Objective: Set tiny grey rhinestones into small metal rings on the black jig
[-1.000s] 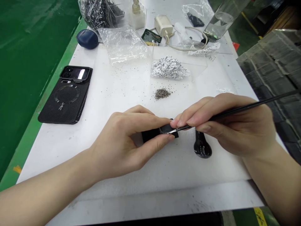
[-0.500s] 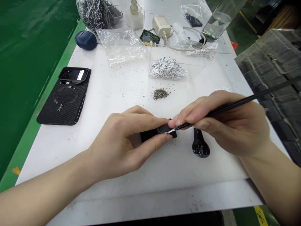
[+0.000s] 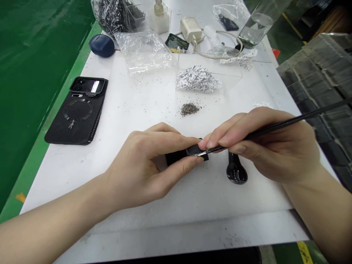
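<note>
Between the thumb and fingers of my left hand point(image 3: 145, 167) is a small black block-like part point(image 3: 176, 157), mostly covered by those fingers. My right hand point(image 3: 277, 150) is closed in a pen grip on a thin, dark-handled paintbrush point(image 3: 286, 122). The brush's silver end touches or nearly touches the part beside my left thumb; its very tip is too small to make out. My right fingertips rest close to the left index finger. Just below the right hand lies a black spoon point(image 3: 237, 173) with a wet-looking bowl. Tiny dark metallic grains point(image 3: 189, 109) form a pile beyond both hands.
Behind the grains, a clear tray point(image 3: 231, 80) holds white flakes point(image 3: 198, 79). A black-cased phone point(image 3: 75, 123) lies left, below a blue bulb blower point(image 3: 101, 46). Farther back are plastic bags point(image 3: 145, 53), a charger point(image 3: 190, 29) and a clear liquid container point(image 3: 255, 27). Transparent boxes point(image 3: 316, 73) stand right.
Both hands keep their grips, and the brush stays at the black part. The whole scene has shifted slightly to the right in the picture.
</note>
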`<state>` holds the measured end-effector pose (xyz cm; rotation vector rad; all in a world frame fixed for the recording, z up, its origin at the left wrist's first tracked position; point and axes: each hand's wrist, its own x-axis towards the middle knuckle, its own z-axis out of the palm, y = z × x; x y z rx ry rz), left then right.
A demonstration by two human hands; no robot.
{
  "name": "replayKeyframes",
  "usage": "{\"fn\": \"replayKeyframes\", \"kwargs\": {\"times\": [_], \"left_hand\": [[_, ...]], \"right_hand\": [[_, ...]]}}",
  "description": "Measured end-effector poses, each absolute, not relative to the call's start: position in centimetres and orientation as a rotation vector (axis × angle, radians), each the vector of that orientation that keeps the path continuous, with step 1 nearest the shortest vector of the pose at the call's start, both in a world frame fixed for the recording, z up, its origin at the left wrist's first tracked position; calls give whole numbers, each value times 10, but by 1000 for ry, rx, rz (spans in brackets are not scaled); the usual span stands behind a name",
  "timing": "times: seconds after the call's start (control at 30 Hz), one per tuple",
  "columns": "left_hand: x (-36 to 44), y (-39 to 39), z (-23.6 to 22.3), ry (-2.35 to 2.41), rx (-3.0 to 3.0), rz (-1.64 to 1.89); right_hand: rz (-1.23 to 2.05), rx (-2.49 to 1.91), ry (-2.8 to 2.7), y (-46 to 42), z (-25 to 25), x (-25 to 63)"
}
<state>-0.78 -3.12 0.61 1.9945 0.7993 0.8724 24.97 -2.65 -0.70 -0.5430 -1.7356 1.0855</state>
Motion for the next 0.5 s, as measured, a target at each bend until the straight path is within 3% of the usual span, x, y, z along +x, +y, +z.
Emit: {"fn": "replayKeyframes", "kwargs": {"times": [0.5], "left_hand": [[-8,-32,5,794,2011,864]], "right_hand": [[1024,-572,-1732,-26,-4,252]]}}
